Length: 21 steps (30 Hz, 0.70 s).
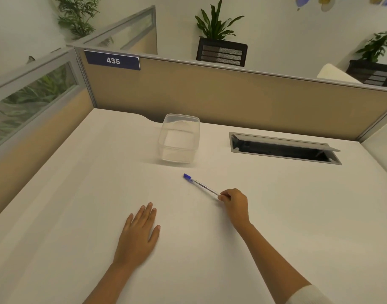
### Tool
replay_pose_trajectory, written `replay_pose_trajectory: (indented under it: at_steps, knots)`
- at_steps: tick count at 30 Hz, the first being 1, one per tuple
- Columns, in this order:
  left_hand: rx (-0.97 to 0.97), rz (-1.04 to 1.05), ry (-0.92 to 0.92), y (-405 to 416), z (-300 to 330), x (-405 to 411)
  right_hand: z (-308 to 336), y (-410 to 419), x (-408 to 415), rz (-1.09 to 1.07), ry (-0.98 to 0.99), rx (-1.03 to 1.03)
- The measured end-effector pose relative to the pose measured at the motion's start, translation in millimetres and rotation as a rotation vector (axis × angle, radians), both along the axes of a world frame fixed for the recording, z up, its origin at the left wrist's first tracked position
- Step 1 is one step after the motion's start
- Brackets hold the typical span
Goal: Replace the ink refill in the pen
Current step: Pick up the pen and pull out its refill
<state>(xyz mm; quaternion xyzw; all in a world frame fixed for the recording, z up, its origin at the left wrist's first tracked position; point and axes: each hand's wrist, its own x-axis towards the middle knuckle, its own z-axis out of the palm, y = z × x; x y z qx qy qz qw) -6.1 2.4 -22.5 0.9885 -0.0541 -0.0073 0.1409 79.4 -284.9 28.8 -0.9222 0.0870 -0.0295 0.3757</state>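
A clear pen with a blue cap lies slantwise on the white desk, cap end pointing up-left. My right hand has its fingertips pinched on the pen's near, lower-right end. My left hand rests flat on the desk, palm down, fingers spread a little, holding nothing, well left of and below the pen. No separate refill shows.
A clear plastic container stands behind the pen near the partition. An open cable slot with a raised flap is set into the desk at the right. Beige cubicle partitions close off the back and left.
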Motion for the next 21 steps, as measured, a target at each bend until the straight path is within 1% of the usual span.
replay_pose_trajectory:
  at_steps: [5, 7, 8, 9, 14, 16, 18, 19, 21]
  knots:
    - [-0.031, 0.008, -0.008, 0, -3, 1, 30, -10, -14, 0.040, -0.124, 0.079]
    - [-0.148, 0.069, -0.011, -7, 5, 5, 48, -12, -20, 0.048, -0.163, 0.115]
    - [-0.251, 0.119, 0.007, -13, 12, 8, 56, -14, -23, 0.056, -0.182, 0.125]
    - [-0.395, 0.156, 0.055, -20, 24, 11, 64, -15, -25, 0.070, -0.198, 0.136]
    - [-1.335, 0.244, 0.343, -76, 105, 26, 95, -15, -38, 0.178, -0.234, 0.183]
    - [-1.644, 0.282, 0.434, -96, 128, 31, 101, -13, -44, 0.201, -0.254, 0.192]
    - [-1.813, 0.302, 0.451, -107, 145, 34, 104, -11, -48, 0.231, -0.291, 0.145]
    - [-1.855, 0.303, 0.440, -111, 152, 36, 104, -12, -49, 0.247, -0.316, 0.104]
    - [-1.879, 0.313, 0.394, -115, 160, 37, 104, -14, -50, 0.287, -0.357, 0.011]
